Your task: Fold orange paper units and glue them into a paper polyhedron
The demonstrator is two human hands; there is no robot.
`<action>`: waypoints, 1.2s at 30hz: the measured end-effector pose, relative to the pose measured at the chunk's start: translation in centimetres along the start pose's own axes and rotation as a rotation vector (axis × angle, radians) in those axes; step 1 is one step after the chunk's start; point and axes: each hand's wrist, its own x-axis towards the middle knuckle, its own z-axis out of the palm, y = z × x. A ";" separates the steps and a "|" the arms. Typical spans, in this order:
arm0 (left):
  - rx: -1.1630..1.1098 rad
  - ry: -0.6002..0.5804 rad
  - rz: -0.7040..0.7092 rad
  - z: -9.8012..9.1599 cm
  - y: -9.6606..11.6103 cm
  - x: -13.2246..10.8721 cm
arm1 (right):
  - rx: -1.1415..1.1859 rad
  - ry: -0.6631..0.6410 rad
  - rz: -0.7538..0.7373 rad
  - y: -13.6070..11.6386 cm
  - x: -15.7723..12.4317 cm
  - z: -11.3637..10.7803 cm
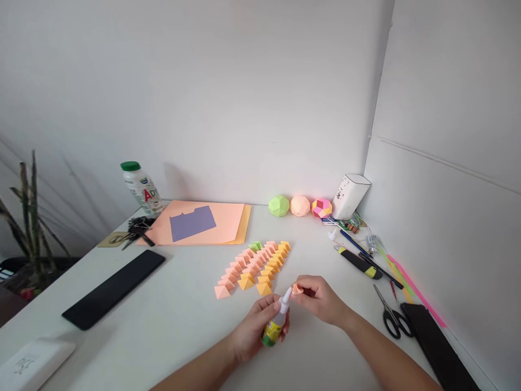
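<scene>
My left hand [256, 327] is wrapped round a small glue bottle [272, 328] with a yellow and green label and a white nozzle. The bottle tilts up, its tip close to a small peach folded paper piece [297, 289]. Between thumb and fingers, my right hand [319, 298] pinches that piece; whether the nozzle touches it I cannot tell. Just beyond the hands lie rows of folded paper pyramids: peach ones [232, 271], orange ones [274, 266] and a few green ones [255, 246].
Three paper balls, green [279, 206], peach [300, 206] and multicoloured [322, 208], stand by the wall. Right are a utility knife [358, 263], scissors [391, 315] and a black phone-like slab [437, 342]. Left are paper sheets [228, 222], a white bottle [142, 190] and a black flat bar [114, 289].
</scene>
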 end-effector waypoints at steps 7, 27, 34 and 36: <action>0.087 0.053 0.061 0.2 0.2 -0.1 | 0.236 -0.144 0.105 0.1 -0.1 -0.9; 0.151 0.061 0.078 0.5 -0.1 -0.2 | 0.260 -0.034 0.132 0.9 0.2 -0.3; -0.002 -0.041 -0.054 0.7 0.2 -0.3 | 0.207 -0.054 0.090 0.2 0.1 -0.2; 0.040 -0.048 -0.059 0.7 0.4 -0.3 | 0.194 -0.019 0.080 0.3 0.1 0.2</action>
